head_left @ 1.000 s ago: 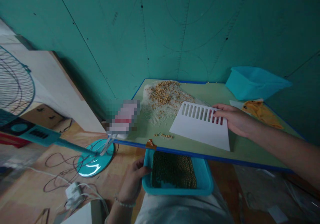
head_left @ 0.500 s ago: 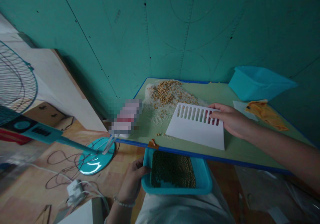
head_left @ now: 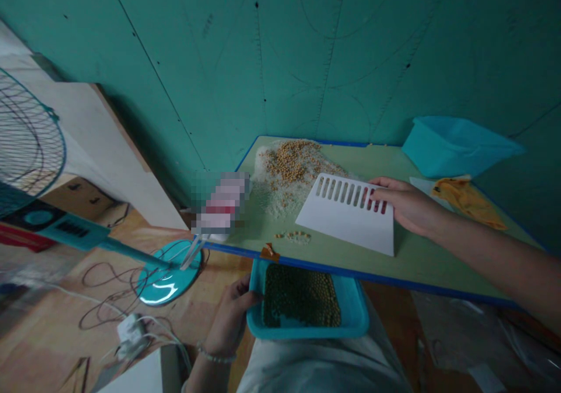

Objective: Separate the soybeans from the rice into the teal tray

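Note:
My right hand [head_left: 405,206] is closed on the slotted end of a white scraper board [head_left: 348,220], held slanted over the table. Left of the board lies a pile of tan beans [head_left: 291,160] mixed with whitish grains [head_left: 274,191]. A few beans and grains [head_left: 295,237] sit near the table's front edge. My left hand [head_left: 234,308] grips the left rim of a blue plastic tray [head_left: 355,308], its thumb over the rim. The tray rests by my lap under the table edge and holds dark green small grains [head_left: 293,290] and tan beans.
On the table [head_left: 429,264] stand a blue bin [head_left: 456,147] and a crumpled yellow cloth [head_left: 471,203] at the right. A pinkish blurred item [head_left: 223,206] lies at its left edge. The fan [head_left: 79,229], cables and a power strip [head_left: 131,334] occupy the floor at left.
The scraper board has shifted slightly up and right, away from the front edge, uncovering more of the stray beans and grains there. My left hand stays on the tray.

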`<state>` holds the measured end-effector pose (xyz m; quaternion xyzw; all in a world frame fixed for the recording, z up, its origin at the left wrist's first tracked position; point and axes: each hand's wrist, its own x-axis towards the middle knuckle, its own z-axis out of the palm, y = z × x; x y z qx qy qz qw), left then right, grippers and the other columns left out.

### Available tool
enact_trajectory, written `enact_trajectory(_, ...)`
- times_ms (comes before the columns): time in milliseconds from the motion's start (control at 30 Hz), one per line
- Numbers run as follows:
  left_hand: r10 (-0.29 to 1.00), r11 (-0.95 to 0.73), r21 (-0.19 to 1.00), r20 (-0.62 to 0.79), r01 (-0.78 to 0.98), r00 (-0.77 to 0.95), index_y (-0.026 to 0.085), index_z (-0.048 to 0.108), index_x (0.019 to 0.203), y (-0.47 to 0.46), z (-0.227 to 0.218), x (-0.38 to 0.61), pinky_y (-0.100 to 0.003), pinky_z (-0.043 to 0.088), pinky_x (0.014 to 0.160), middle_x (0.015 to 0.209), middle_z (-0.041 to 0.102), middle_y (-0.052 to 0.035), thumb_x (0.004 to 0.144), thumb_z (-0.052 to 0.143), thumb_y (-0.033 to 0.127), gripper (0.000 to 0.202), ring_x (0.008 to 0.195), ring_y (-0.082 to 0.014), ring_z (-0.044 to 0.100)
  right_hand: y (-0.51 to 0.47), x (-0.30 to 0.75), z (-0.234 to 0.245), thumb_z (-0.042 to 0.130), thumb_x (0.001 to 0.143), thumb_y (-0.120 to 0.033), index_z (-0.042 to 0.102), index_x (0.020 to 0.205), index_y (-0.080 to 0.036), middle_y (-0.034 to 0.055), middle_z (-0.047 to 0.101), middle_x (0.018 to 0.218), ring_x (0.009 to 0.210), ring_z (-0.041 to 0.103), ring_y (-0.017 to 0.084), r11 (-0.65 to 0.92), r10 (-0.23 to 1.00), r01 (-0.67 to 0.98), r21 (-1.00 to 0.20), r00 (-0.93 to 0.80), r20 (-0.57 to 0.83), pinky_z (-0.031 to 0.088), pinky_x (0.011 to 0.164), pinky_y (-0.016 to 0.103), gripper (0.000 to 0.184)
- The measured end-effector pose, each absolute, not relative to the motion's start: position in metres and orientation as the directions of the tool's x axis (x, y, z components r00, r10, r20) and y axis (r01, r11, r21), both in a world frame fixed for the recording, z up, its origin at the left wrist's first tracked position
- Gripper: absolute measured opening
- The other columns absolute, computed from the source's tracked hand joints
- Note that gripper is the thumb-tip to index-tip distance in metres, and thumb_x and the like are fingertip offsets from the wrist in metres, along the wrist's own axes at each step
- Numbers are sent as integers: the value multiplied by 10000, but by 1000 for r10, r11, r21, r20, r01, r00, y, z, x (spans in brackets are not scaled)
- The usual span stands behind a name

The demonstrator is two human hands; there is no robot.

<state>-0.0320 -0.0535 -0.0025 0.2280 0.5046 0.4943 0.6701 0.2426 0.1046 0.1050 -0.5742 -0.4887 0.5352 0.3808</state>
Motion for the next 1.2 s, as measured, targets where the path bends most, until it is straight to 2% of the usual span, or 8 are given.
enact_trajectory(167,896,402,812,-444,-422,0,161,707,651,-54,-2,-32,-227,415,440,508,648,3,494,641,151,171,539,-173,587,100,238,104,558,572,-127,544,731,-200,-38,561,563,477,490,102,-291,951,127,-948,-74,-301,366,506,252,176)
enact_trajectory(433,899,389,822,-437,-416,-23,165,705,635,-55,-3,-33,-218,424,437,444,594,40,505,644,158,143,397,-108,486,102,237,103,552,592,-84,551,727,-193,-47,570,550,450,484,85,-299,951,97,-949,-56,-305,365,486,230,173)
enact_trajectory(767,893,392,821,-448,-415,-43,160,703,644,-56,-1,-33,-227,425,439,474,615,25,485,648,154,168,438,-125,514,97,233,105,534,610,-57,545,737,-194,-37,581,558,459,511,93,-338,935,72,-938,-85,-343,397,493,228,187)
enact_trajectory(967,890,393,810,-454,-435,-42,176,703,665,-56,1,-31,-220,442,452,486,618,44,499,639,134,182,414,-109,509,95,230,106,530,607,-49,555,734,-183,-21,605,574,476,540,99,-365,924,71,-928,-91,-371,414,499,230,186)
enact_trajectory(1200,899,386,813,-438,-437,-22,179,715,644,-55,-2,-32,-214,431,441,454,599,41,494,644,141,170,459,-131,541,93,229,104,511,623,-35,559,711,-183,-34,592,540,432,507,83,-373,922,71,-925,-85,-378,388,463,215,178)
